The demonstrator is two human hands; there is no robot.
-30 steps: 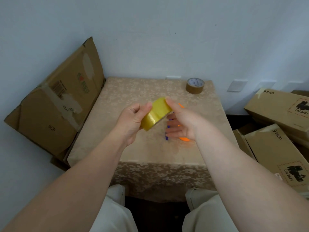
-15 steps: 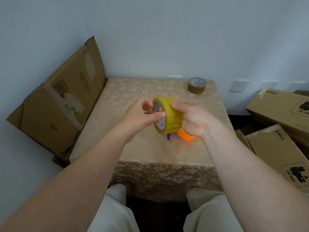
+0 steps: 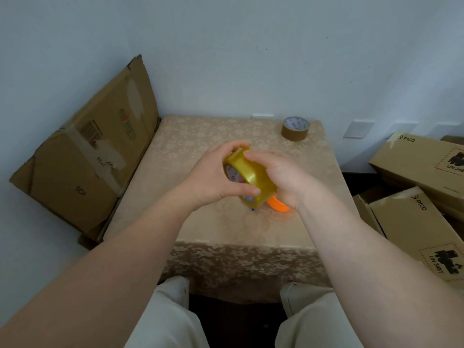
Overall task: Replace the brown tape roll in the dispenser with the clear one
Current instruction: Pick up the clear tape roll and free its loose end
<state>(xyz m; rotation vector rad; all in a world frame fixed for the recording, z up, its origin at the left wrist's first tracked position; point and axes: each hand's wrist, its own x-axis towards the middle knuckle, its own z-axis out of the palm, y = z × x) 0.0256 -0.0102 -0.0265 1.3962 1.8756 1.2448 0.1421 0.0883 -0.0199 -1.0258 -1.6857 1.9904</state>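
The clear, yellowish tape roll (image 3: 252, 175) is held above the middle of the table between both hands. My left hand (image 3: 213, 179) grips its left face and rim, thumb across the lower edge. My right hand (image 3: 283, 177) wraps the roll's right side. Beneath them lies the orange dispenser (image 3: 277, 205), mostly hidden, with a bit of blue showing at its left end. The brown tape roll (image 3: 295, 128) lies flat at the table's far right corner, apart from the hands.
The small table (image 3: 200, 151) has a beige flowered cloth. A flattened cardboard box (image 3: 88, 156) leans against the wall on the left. Stacked cardboard boxes (image 3: 416, 217) crowd the right side. My knees are under the near edge.
The clear roll has been turned in my hands from edge-on to tilted with its left face showing, and lowered closer to the dispenser. Both hands stayed on it.
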